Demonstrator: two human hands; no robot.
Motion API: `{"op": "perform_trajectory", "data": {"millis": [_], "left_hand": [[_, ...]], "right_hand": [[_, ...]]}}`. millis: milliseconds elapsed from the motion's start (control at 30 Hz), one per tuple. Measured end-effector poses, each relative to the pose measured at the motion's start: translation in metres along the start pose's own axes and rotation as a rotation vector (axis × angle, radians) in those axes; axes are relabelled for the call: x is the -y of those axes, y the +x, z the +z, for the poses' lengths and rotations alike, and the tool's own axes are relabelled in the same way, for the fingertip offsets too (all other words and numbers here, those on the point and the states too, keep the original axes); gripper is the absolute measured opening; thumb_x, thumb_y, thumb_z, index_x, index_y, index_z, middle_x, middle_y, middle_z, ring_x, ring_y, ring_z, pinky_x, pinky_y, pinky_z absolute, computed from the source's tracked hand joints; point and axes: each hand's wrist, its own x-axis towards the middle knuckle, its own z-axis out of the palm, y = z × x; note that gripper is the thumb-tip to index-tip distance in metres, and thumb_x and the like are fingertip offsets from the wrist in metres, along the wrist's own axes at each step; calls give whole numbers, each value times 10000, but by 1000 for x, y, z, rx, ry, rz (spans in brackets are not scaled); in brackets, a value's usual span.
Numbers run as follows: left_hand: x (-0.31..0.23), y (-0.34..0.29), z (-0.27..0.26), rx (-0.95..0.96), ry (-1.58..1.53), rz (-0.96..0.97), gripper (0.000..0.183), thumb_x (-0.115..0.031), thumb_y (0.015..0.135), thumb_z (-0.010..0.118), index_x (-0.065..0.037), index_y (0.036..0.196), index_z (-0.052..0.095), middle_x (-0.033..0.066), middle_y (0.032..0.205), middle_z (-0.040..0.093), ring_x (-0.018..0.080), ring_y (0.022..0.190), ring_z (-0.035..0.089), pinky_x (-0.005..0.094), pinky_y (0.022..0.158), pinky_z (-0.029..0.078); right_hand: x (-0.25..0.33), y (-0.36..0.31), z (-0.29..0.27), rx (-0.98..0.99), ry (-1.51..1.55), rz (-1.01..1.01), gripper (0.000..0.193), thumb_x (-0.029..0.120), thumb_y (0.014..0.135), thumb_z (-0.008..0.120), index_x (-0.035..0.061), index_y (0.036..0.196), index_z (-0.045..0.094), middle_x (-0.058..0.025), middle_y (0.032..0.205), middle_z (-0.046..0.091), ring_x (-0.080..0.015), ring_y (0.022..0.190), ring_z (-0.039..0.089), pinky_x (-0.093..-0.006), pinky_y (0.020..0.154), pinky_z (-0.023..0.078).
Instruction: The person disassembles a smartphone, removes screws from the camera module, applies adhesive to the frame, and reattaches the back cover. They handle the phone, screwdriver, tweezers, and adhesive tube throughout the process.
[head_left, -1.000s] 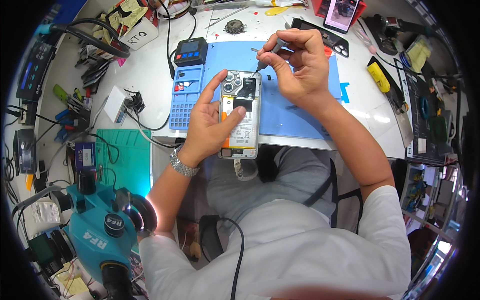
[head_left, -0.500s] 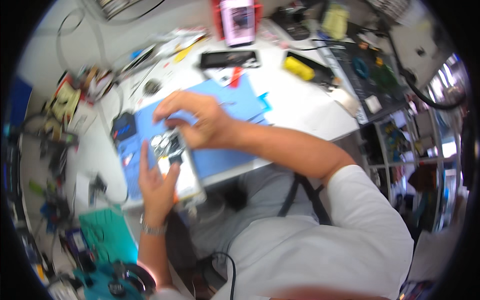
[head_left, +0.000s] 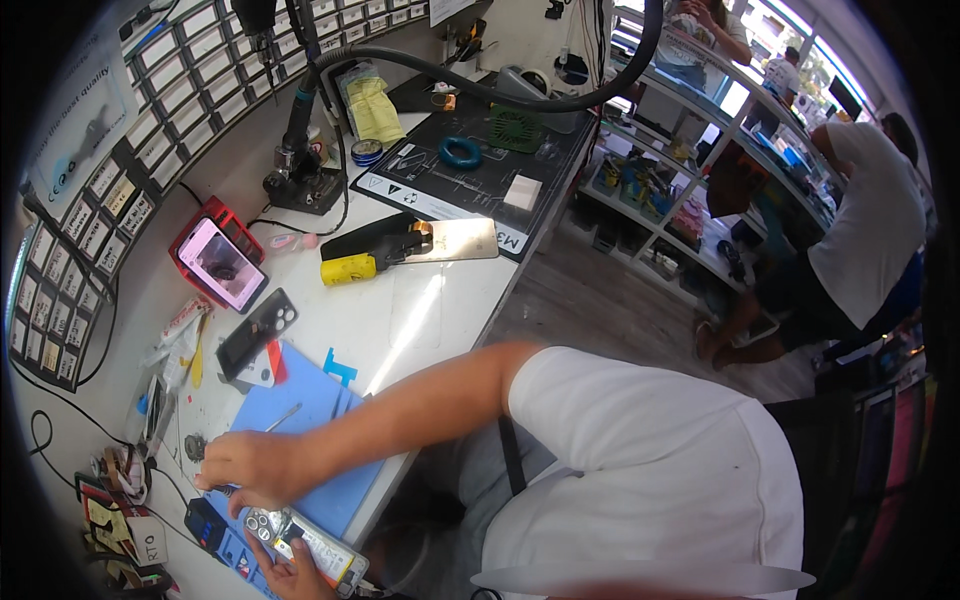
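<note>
Opened phone (head_left: 324, 553) in the cropped left hand (head_left: 298, 578), right hand (head_left: 262, 470) around a mostly hidden tool (head_left: 226, 490)

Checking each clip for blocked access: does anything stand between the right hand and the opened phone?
Nothing visible does. The right hand is close by the camera end of the phone; the left hand holds the phone without crossing that gap.
</note>
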Motion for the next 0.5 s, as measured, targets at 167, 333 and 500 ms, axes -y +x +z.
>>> {"op": "perform_trajectory", "data": {"millis": [167,333,500], "left_hand": [[-13,-1,-7,92,204,-140,739,68,960,671,34,1604,311,173,1289,640,152,955,631,233,771,514],[3,5,-1,64,-165,-48,787,160,905,593,61,1610,257,222,1478,534,238,1286,584,350,1089,465],[10,-3,-14,150,-183,-13,824,110,954,640,30,1635,182,172,1328,653,181,1128,670,312,967,550]], "right_hand": [[3,5,4,31,304,181,462,-18,732,833,2,1130,600,-136,967,617,-348,910,644,-436,745,531],[13,7,-7,-48,-156,-107,399,-60,771,769,-20,1123,586,-204,1006,644,-410,928,686,-461,793,564],[15,5,-8,-36,52,47,371,9,772,839,6,1071,620,-151,930,676,-306,837,721,-366,736,590]]}}
